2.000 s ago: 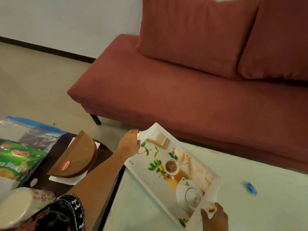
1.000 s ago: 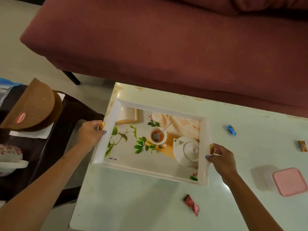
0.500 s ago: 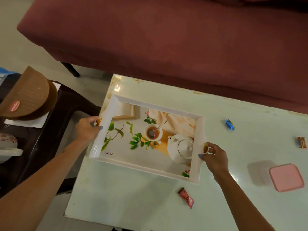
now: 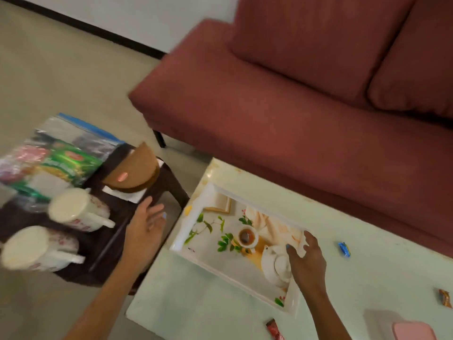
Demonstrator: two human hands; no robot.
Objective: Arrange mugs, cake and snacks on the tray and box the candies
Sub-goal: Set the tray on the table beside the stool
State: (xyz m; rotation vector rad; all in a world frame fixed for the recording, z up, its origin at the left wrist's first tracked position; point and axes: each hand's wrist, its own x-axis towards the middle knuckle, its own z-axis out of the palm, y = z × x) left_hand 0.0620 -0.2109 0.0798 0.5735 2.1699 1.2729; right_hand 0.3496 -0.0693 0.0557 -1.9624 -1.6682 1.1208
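The white tray (image 4: 203, 251) with a printed teapot picture lies flat on the pale table (image 4: 220, 305). My right hand (image 4: 306, 258) hovers open over the tray's right end. My left hand (image 4: 147, 227) is open, off the tray, above the dark side table (image 4: 103, 256). On that side table lie two white floral mugs (image 4: 76, 209) (image 4: 36, 249) on their sides, a brown half-round cake (image 4: 137, 170) on a napkin, and a clear bag of snack packets (image 4: 56, 158). Wrapped candies, blue (image 4: 344, 249), orange (image 4: 445, 298) and red (image 4: 274, 330), are scattered on the pale table. A pink-lidded box (image 4: 411, 331) sits at bottom right.
A red sofa (image 4: 282, 106) runs close behind the pale table. Beige floor (image 4: 61, 77) spreads out left of the sofa, and a narrow gap separates the two tables.
The tray has been set down on the pale table and both hands have let go of its handles. My left hand has moved left over the side table. The view swung left.
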